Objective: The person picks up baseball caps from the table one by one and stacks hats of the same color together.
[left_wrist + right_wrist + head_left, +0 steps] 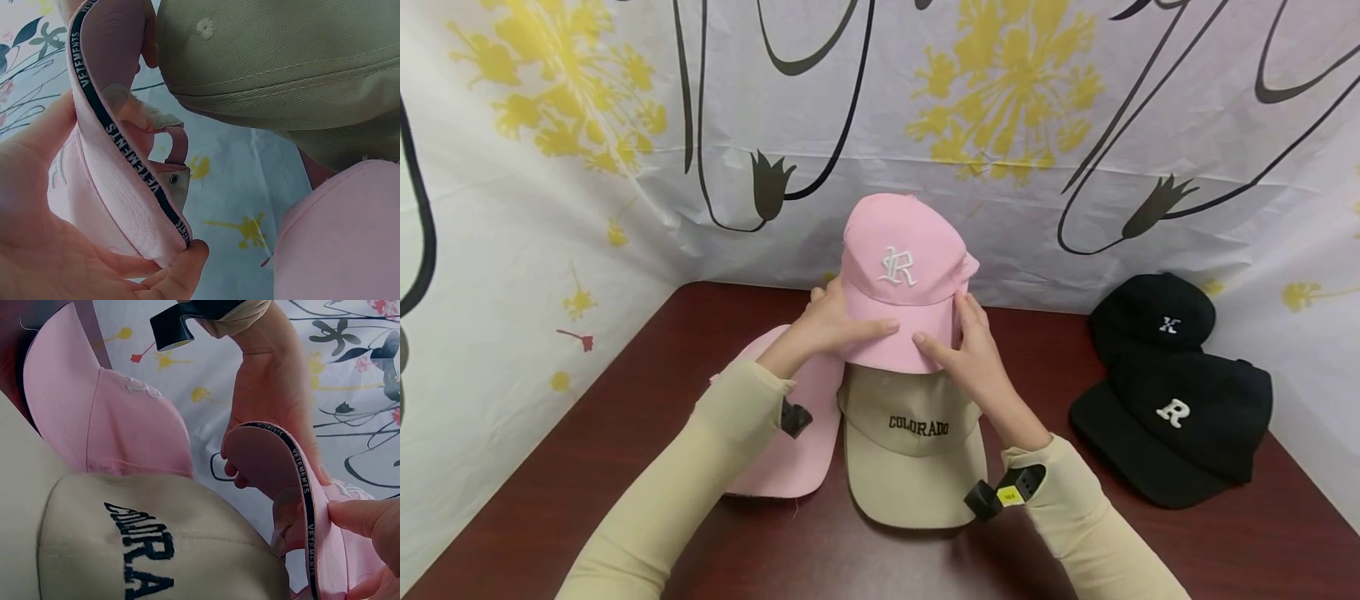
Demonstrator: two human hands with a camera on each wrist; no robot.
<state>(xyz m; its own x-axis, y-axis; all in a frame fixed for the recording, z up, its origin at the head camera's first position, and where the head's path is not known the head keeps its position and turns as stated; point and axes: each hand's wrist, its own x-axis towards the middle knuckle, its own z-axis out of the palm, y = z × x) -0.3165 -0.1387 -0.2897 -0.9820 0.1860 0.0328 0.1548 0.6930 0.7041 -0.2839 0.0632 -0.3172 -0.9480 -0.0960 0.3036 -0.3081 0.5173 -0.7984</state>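
Note:
Both hands hold up a pink baseball cap [904, 250] with a white embroidered letter R, its brim toward me. My left hand [831, 321] grips its left side, thumb over the brim. On the other side my right hand [973, 350] pinches the brim edge, thumb on top. Inside the cap, a dark band with white lettering shows in the left wrist view [115, 134]. Just below and in front sits a beige cap [917, 467] reading COLORADO. Left of that lies another pink cap [797, 442], partly covered by my left forearm.
Two black caps lie at the right of the dark red table [1030, 333]: one with a white R [1210, 408], overlapping one with a K [1138, 312]. A white patterned cloth [880, 108] hangs behind and at the sides. Each wrist wears a small black camera [1000, 492].

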